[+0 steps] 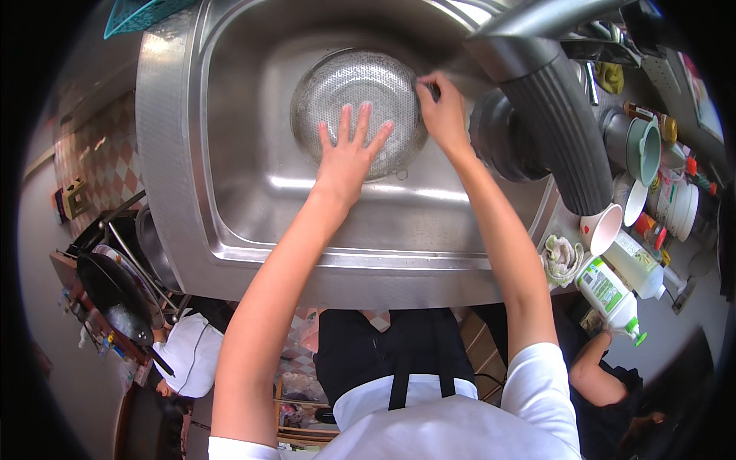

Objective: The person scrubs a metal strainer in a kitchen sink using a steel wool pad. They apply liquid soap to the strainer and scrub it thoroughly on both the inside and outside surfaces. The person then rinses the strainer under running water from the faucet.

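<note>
A round metal pan or basin with a finely dimpled surface [368, 75] lies in the stainless steel sink [247, 195]. My left hand [348, 158] is spread over its near part, palm down, fingers apart and gripping nothing. At the right rim, my right hand [445, 115] is curled, with a small dark thing [432, 91] between its thumb and fingers; whether this is a scrubber or part of the pan, I cannot tell. The ribbed dark faucet [558, 121] hangs to the right of my right hand, above a round dark drain part [503, 138].
Right of the sink stand a pink and white cup [601, 229], a crumpled cloth [562, 260], a green and white pump bottle [609, 290] and a clear bottle [635, 264]. A black wok [118, 299] hangs at left. Other people are at lower left and lower right.
</note>
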`<state>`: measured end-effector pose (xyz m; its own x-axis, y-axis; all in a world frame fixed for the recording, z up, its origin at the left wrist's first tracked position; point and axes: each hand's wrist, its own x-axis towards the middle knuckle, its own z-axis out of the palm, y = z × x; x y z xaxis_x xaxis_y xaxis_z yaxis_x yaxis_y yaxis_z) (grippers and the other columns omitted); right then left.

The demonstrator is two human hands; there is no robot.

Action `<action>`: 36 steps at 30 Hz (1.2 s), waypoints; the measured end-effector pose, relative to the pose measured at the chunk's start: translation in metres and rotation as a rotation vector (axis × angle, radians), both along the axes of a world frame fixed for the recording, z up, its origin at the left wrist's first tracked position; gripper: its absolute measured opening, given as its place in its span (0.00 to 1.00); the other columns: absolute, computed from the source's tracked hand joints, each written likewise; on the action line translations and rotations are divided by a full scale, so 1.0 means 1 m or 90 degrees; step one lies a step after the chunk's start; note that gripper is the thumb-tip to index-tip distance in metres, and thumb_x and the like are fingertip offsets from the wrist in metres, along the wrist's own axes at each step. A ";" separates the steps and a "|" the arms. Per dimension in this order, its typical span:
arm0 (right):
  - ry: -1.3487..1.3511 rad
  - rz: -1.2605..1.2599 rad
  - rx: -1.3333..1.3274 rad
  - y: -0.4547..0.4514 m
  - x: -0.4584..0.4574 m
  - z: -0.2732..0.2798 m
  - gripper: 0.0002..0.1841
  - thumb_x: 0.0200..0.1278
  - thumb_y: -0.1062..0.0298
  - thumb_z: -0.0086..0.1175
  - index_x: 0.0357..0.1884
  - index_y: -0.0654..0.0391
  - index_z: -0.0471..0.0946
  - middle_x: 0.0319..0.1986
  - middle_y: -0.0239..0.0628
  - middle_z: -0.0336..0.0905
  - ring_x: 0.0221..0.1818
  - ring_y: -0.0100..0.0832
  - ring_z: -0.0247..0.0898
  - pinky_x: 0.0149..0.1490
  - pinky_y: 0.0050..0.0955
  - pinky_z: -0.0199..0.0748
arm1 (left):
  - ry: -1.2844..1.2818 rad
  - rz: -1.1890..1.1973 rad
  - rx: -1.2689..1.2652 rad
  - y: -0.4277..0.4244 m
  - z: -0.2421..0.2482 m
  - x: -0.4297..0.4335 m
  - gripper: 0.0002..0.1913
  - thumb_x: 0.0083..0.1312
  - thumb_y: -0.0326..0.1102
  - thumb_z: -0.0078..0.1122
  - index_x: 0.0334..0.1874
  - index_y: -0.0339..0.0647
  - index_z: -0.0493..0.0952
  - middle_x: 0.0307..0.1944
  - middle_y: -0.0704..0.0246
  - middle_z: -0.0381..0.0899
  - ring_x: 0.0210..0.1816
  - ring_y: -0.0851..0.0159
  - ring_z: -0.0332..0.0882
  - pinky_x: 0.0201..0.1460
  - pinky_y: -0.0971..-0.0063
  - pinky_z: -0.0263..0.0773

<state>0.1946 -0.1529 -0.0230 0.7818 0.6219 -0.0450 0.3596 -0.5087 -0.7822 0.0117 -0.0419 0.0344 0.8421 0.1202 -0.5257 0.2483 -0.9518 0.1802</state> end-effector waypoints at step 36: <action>-0.145 0.032 0.012 0.003 -0.066 0.022 0.07 0.66 0.69 0.59 0.42 0.60 0.77 0.35 0.49 0.83 0.39 0.54 0.80 0.42 0.43 0.75 | -0.089 0.220 -0.016 0.000 -0.005 -0.001 0.62 0.50 0.35 0.82 0.84 0.69 0.47 0.85 0.57 0.35 0.84 0.40 0.36 0.75 0.24 0.47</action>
<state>0.1291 -0.1496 -0.0014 0.7386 0.6593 0.1409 0.5521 -0.4716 -0.6875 0.0104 -0.0421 0.0295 0.8177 0.3984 -0.4155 0.5257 -0.8109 0.2571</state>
